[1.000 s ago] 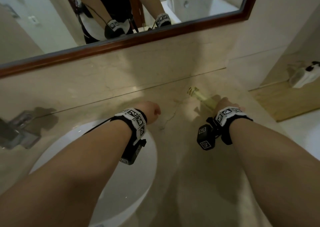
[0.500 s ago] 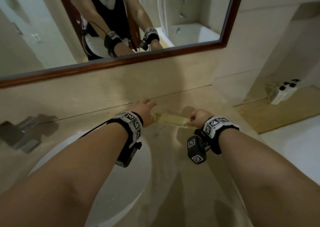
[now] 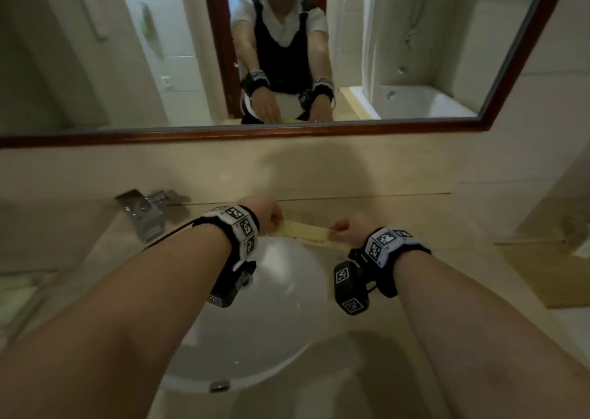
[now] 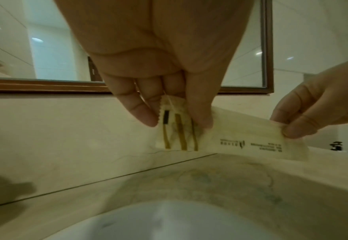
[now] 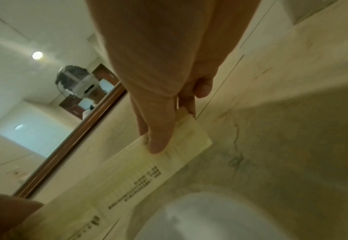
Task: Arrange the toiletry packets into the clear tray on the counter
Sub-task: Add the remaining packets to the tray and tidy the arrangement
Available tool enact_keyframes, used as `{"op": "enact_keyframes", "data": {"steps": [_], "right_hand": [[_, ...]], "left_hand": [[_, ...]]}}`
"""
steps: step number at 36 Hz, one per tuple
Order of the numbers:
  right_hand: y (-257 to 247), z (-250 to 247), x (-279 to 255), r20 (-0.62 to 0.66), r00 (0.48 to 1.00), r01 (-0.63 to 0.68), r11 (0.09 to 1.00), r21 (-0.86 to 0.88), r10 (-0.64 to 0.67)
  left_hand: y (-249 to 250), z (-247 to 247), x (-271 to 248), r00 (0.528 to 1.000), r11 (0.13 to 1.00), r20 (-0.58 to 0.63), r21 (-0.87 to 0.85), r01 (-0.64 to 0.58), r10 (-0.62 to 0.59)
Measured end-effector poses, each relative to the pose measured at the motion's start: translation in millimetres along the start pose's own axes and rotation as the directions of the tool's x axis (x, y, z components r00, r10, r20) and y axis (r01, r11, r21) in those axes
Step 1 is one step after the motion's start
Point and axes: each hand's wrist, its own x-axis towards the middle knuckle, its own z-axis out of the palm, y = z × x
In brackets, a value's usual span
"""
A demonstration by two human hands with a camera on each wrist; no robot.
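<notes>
Left hand: my left hand (image 3: pixel 266 211) pinches one short end of the packet, thumb on one face and fingertips (image 4: pixel 146 118) on the other, clamped right at the serrated seal beside the three gold stripes.
Right hand: my right hand (image 3: pixel 346 228) pinches the opposite short end between thumb and forefinger; the remaining fingers lie curled behind the paper.
Packet: the toiletry packet (image 3: pixel 301 232) is a long, flat, cream sachet with small dark print, stretched level between my two hands. It hangs in the air above the back rim of the basin, just in front of the backsplash, and touches nothing but my fingers. In the left wrist view (image 4: pixel 241 138) the print reads upside down.
Basin: the white sink (image 3: pixel 271 322) is sunk into the counter directly below my wrists, with its overflow slot at the near edge.
Counter: the beige marble counter (image 3: pixel 431 307) runs around the basin; the clear tray is not something I can make out in any view.
Faucet: a chrome tap (image 3: pixel 145 212) sits at the back left of the counter.
Mirror: the wood-framed mirror (image 3: pixel 383 128) above the backsplash reflects me holding the packet.
</notes>
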Motion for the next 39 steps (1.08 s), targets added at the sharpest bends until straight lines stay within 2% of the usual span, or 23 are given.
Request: {"op": "enact_keyframes", "data": {"steps": [6, 10, 16, 25, 30, 39], "right_hand": [[-46.5, 27.9, 12.0, 0.051, 0.994, 0.101, 0.995, -0.025, -0.100], [-73.0, 39.7, 14.7, 0.081, 0.986, 0.155, 0.985, -0.072, -0.149], [-104.8, 55.7, 20.4, 0.095, 0.974, 0.217, 0.970, -0.108, -0.207], [-155.7, 79.6, 20.3, 0.124, 0.958, 0.277, 0.945, -0.174, -0.258], [-192.8, 99.6, 18.2, 0.167, 0.946, 0.309, 0.925, -0.219, -0.277], [-270.3, 143.5, 28.9, 0.203, 0.933, 0.333, 0.926, -0.176, -0.296]], "left_hand": [[-59.6, 10.6, -21.2, 0.988, 0.986, 0.025, -0.069, 0.152, -0.150], [-88.2, 14.2, -36.0, 0.979, 0.979, 0.026, -0.034, 0.201, -0.200], [-119.4, 19.3, -51.9, 0.968, 0.968, 0.033, 0.006, 0.249, -0.250], [-169.6, 25.0, -74.0, 0.960, 0.959, -0.022, 0.034, 0.280, -0.280], [-203.5, 25.6, -90.2, 0.954, 0.955, -0.034, -0.009, 0.297, -0.297], [-293.8, 20.0, -126.2, 0.941, 0.933, -0.024, -0.145, 0.330, -0.337]]}}
